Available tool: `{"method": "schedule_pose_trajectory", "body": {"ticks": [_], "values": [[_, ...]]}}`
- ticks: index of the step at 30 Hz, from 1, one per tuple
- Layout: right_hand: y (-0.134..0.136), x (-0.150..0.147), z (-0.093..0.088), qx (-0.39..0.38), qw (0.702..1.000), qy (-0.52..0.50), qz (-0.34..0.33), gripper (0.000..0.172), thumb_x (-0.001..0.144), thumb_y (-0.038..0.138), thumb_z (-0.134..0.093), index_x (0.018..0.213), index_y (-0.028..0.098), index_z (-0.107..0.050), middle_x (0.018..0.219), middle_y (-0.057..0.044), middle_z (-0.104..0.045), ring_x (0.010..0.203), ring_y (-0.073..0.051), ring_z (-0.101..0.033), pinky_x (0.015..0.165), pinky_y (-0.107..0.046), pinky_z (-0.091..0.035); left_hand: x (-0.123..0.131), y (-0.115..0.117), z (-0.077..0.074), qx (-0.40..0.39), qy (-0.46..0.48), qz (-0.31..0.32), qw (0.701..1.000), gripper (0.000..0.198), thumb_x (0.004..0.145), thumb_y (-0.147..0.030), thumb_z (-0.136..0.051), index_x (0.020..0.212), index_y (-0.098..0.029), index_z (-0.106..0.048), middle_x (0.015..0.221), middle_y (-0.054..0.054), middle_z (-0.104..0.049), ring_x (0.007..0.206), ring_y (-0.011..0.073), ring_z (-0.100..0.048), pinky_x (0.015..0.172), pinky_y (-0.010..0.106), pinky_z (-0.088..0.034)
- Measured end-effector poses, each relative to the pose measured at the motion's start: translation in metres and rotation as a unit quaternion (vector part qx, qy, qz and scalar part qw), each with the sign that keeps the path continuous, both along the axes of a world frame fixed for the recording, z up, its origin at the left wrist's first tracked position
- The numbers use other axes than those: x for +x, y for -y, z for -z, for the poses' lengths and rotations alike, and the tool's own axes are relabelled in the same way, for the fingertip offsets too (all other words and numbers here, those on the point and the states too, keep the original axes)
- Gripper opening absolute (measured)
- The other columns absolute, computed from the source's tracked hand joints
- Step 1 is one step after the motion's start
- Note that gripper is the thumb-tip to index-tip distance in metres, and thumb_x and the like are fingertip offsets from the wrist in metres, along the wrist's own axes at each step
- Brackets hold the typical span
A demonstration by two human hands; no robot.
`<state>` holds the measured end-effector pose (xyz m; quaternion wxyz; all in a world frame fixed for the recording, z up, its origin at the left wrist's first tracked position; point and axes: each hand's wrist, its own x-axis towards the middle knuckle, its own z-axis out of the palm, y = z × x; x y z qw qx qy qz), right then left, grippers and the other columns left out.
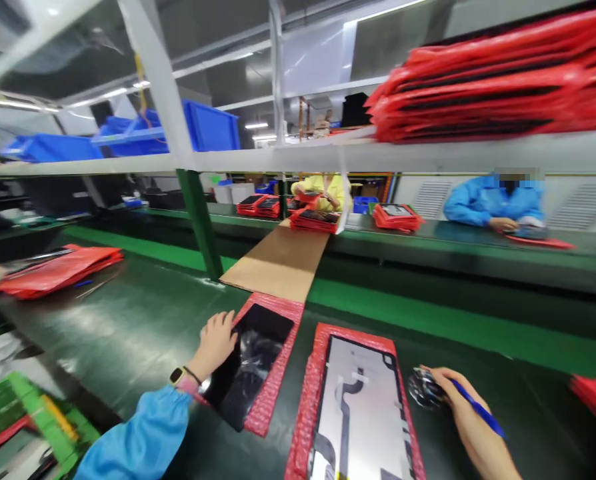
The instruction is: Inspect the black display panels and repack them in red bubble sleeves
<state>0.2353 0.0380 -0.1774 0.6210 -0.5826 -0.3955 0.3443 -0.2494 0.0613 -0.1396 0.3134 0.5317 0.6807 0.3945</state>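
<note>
A dark green counter [143,320] fills the foreground, and a pale shelf [303,161] runs above its far edge, bearing a thick stack of red pouches [498,83] towards the right. A brown cardboard sheet [283,257] reaches from the counter's far edge across to the work surface beyond.

Near the middle of the counter's near edge, a silver-backed panel [371,413] with dark strips lies flat on red bubble wrap [302,400], its lower end cut off by the frame. To its left, well in from the counter's left end, a black glossy panel [251,363] lies aslant, partly on a red bubble sleeve [274,400].

The left hand [218,343] rests its fingers on the black panel's left edge; its thumb is hidden, so whether it grips cannot be told. The right hand [471,413], over the counter to the right of the silver-backed panel, holds a blue pen [478,408] in the crook of the thumb, its fingertips at a small shiny bundle [425,389], too blurred to identify.
</note>
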Motion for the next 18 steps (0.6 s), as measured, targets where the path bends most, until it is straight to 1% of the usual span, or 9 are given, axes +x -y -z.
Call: {"method": "schedule_pose_trajectory", "body": {"ticks": [2, 4, 6, 7, 9, 12, 13, 15, 18], "values": [[0.003, -0.002, -0.005, -0.011, 1.0, -0.006, -0.014, 0.031, 0.059, 0.049, -0.08, 0.07, 0.022, -0.068, 0.073, -0.003, -0.076, 0.074, -0.027, -0.071, 0.064, -0.034, -0.055, 0.024, 0.002, -0.004, 0.015, -0.004, 0.02, 1.0, 0.043, 0.081, -0.024, -0.057, 0.123, -0.017, -0.05, 0.146, 0.015, -0.038, 0.145, 0.0342, -0.016, 0.115, 0.052, -0.018], [0.006, -0.002, -0.006, -0.012, 1.0, -0.008, -0.022, 0.032, 0.06, 0.047, -0.08, 0.072, 0.021, -0.067, 0.072, -0.004, -0.076, 0.072, -0.027, -0.071, 0.066, -0.035, -0.054, 0.055, 0.006, -0.005, 0.007, 0.017, 0.071, 0.997, 0.039, 0.08, -0.031, -0.057, 0.116, -0.018, -0.053, 0.131, 0.014, -0.053, 0.134, 0.0328, -0.038, 0.112, 0.048, -0.028], [0.007, -0.001, -0.006, -0.006, 1.0, -0.01, -0.019, 0.035, 0.063, 0.048, -0.08, 0.076, 0.02, -0.065, 0.076, -0.007, -0.077, 0.075, -0.027, -0.072, 0.071, -0.037, -0.055, 0.091, 0.013, -0.004, -0.029, 0.058, 0.14, 0.988, 0.033, 0.078, -0.037, -0.058, 0.105, -0.019, -0.057, 0.105, 0.01, -0.064, 0.107, 0.0292, -0.059, 0.099, 0.046, -0.043], [0.008, 0.001, -0.006, -0.001, 1.0, -0.01, -0.013, 0.037, 0.063, 0.049, -0.08, 0.079, 0.019, -0.065, 0.081, -0.008, -0.078, 0.08, -0.028, -0.072, 0.076, -0.039, -0.055, 0.108, 0.016, -0.003, -0.054, 0.084, 0.175, 0.979, 0.031, 0.076, -0.038, -0.059, 0.099, -0.018, -0.059, 0.092, 0.008, -0.066, 0.093, 0.0268, -0.063, 0.091, 0.044, -0.048], [0.013, 0.001, -0.008, 0.018, 1.0, -0.006, 0.008, 0.043, 0.062, 0.052, -0.08, 0.086, 0.02, -0.064, 0.098, -0.01, -0.077, 0.095, -0.03, -0.07, 0.087, -0.042, -0.052, 0.138, 0.022, 0.0, -0.108, 0.14, 0.225, 0.958, 0.029, 0.07, -0.037, -0.063, 0.09, -0.016, -0.06, 0.08, 0.006, -0.065, 0.077, 0.0231, -0.064, 0.077, 0.041, -0.053], [0.031, -0.008, -0.014, 0.041, 0.999, 0.007, 0.011, 0.043, 0.068, 0.056, -0.075, 0.09, 0.021, -0.065, 0.111, -0.011, -0.074, 0.108, -0.029, -0.066, 0.097, -0.04, -0.048, 0.166, 0.028, 0.001, -0.157, 0.204, 0.238, 0.937, 0.034, 0.059, -0.03, -0.07, 0.088, -0.016, -0.061, 0.088, 0.007, -0.064, 0.083, 0.0228, -0.063, 0.077, 0.038, -0.052], [0.039, -0.015, -0.016, 0.038, 0.999, 0.008, -0.009, 0.041, 0.073, 0.059, -0.07, 0.086, 0.021, -0.066, 0.104, -0.012, -0.075, 0.102, -0.029, -0.068, 0.093, -0.039, -0.05, 0.17, 0.028, 0.0, -0.169, 0.22, 0.232, 0.932, 0.035, 0.056, -0.028, -0.072, 0.088, -0.016, -0.061, 0.091, 0.008, -0.063, 0.086, 0.0235, -0.062, 0.078, 0.038, -0.051], [0.057, -0.032, -0.018, 0.013, 0.996, -0.002, -0.092, 0.049, 0.079, 0.066, -0.057, 0.078, 0.018, -0.066, 0.075, -0.013, -0.076, 0.071, -0.027, -0.072, 0.071, -0.039, -0.057, 0.174, 0.03, -0.005, -0.195, 0.247, 0.218, 0.924, 0.037, 0.053, -0.024, -0.072, 0.088, -0.015, -0.062, 0.093, 0.009, -0.064, 0.089, 0.0245, -0.061, 0.079, 0.038, -0.048], [0.079, -0.059, -0.015, -0.039, 0.978, -0.011, -0.202, 0.061, 0.088, 0.072, -0.029, 0.096, 0.02, -0.06, 0.061, -0.006, -0.07, 0.044, -0.021, -0.063, 0.043, -0.031, -0.047, 0.175, 0.032, -0.015, -0.223, 0.286, 0.198, 0.911, 0.038, 0.051, -0.018, -0.072, 0.087, -0.013, -0.064, 0.094, 0.009, -0.066, 0.091, 0.0226, -0.061, 0.081, 0.034, -0.046]]}}
